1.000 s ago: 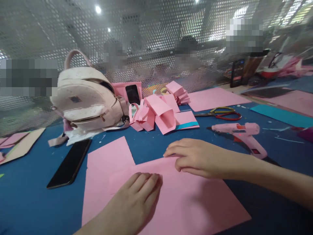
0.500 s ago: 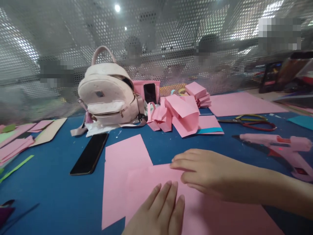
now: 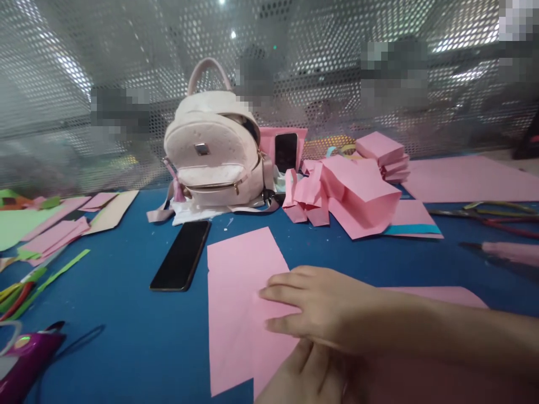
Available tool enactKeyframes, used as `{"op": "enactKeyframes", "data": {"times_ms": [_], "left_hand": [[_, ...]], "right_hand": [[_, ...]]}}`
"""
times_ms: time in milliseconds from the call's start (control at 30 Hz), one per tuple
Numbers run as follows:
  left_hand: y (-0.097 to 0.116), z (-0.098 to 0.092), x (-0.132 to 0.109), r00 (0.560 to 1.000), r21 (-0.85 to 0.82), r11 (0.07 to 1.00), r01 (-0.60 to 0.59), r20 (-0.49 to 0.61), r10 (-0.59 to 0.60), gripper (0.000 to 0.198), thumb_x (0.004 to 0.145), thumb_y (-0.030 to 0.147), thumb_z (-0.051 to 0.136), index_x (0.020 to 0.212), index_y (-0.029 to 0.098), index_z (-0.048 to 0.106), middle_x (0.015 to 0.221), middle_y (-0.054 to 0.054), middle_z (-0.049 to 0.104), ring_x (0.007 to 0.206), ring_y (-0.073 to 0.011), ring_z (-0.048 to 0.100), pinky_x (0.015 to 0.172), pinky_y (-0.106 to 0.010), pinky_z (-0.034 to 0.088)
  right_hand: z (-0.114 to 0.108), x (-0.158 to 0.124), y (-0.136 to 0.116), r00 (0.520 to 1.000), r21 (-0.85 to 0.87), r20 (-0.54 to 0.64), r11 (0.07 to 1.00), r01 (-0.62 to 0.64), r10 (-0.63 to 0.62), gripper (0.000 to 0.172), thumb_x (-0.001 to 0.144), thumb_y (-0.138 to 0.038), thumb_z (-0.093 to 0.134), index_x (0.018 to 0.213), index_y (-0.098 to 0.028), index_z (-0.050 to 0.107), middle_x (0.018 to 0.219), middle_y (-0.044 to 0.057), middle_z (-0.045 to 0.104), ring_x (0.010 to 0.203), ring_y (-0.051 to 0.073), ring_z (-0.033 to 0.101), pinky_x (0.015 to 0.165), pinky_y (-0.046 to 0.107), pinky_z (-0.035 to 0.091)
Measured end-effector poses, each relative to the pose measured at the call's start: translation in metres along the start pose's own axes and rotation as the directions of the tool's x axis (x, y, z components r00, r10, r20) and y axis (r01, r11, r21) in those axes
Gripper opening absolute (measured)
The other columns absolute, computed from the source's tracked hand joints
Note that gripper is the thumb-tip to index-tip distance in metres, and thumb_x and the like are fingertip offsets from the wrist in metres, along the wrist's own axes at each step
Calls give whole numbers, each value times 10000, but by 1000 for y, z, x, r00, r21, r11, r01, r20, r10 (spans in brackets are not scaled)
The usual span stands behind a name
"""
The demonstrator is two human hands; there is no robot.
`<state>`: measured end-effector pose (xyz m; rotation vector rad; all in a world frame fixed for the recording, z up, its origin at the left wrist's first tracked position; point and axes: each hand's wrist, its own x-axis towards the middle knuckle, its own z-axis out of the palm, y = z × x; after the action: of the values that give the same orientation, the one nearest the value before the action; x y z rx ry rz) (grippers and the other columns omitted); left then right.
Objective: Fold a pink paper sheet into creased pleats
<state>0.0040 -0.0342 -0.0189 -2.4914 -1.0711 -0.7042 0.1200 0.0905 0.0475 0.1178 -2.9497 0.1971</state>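
A large pink paper sheet [image 3: 240, 292] lies on the blue table [image 3: 126, 336] in front of me. My right hand [image 3: 315, 308] reaches in from the right and rests flat on the paper, fingers stretched out to the left. My left hand [image 3: 305, 379] lies at the bottom edge, partly under the right forearm, fingers pressed on the same paper; only part of it shows.
A black phone [image 3: 182, 256] lies left of the paper. Behind stand a pale pink backpack [image 3: 214, 154] and a heap of folded pink paper bags [image 3: 349, 191]. Scissors [image 3: 492, 213] and a pink glue gun [image 3: 509, 252] lie at right. Paper scraps [image 3: 50, 235] and a purple tool [image 3: 25, 359] lie at left.
The view has swung left. My right hand slid leftward across the pink paper; my left hand drew back toward the bottom edge, under the right forearm.
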Motion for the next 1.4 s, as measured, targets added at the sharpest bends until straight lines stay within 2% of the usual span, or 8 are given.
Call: {"op": "enactKeyframes", "data": {"times_ms": [233,367,600,800,867,1033,1200,1400], "left_hand": [[-2,11,-10,995,7,999,-48,88,48,436,1034,200,302,1267,40,633,1042,-133,745,946,-242,679,765,-366,586],[-1,8,-7,998,-5,1000,-26,64,27,447,1050,259,305,1275,27,615,1081,-132,735,1020,-224,676,793,-323,595],[1,2,-6,992,32,998,-49,120,44,394,1008,202,380,1281,49,620,1158,-118,723,1152,-235,630,878,-349,583],[1,1,-7,983,74,996,-57,178,43,384,984,193,412,1295,89,611,1276,-122,669,1149,-248,644,920,-342,561],[1,4,-9,989,82,995,-63,139,51,377,976,187,421,1281,85,618,1270,-126,672,1147,-250,646,932,-339,558],[1,5,-13,996,51,998,24,-88,-19,334,975,131,421,1206,159,660,1235,-50,699,1175,-202,635,987,-329,536],[2,7,-17,980,35,997,71,-189,-63,228,969,150,523,1123,182,689,1129,-12,736,1097,-198,665,1003,-361,515],[0,20,-19,957,78,995,63,-287,-38,239,977,137,485,1028,189,712,1026,2,751,949,-168,685,995,-345,494]], "right_hand": [[5,12,0,1000,33,25,999,1,-1,399,946,-192,569,1331,-279,620,1501,101,506,1352,286,473,980,441,462],[6,15,-1,998,57,42,998,-41,38,409,918,-207,625,1317,-294,634,1522,105,478,1382,304,442,1006,467,449],[10,0,4,991,108,84,988,-110,102,458,1000,-240,505,1457,-270,484,1591,97,369,1428,270,389,1063,458,418],[10,-8,4,993,168,53,979,-116,108,505,965,-148,482,1465,-218,471,1565,105,412,1396,247,435,1078,445,411],[12,-9,3,994,181,30,977,-111,108,518,955,-145,483,1467,-220,469,1559,110,423,1389,248,441,1074,450,413],[12,-9,0,993,192,16,975,-114,113,475,991,-198,457,1465,-188,476,1541,139,442,1374,264,449,1059,474,423],[9,-8,-7,988,176,-12,973,-152,156,441,1016,-179,412,1449,-152,491,1529,144,454,1364,252,461,1078,478,411],[13,-8,-10,986,108,-48,982,-153,159,438,1009,-175,407,1435,-139,502,1553,104,424,1374,258,454,1070,462,423]]}}
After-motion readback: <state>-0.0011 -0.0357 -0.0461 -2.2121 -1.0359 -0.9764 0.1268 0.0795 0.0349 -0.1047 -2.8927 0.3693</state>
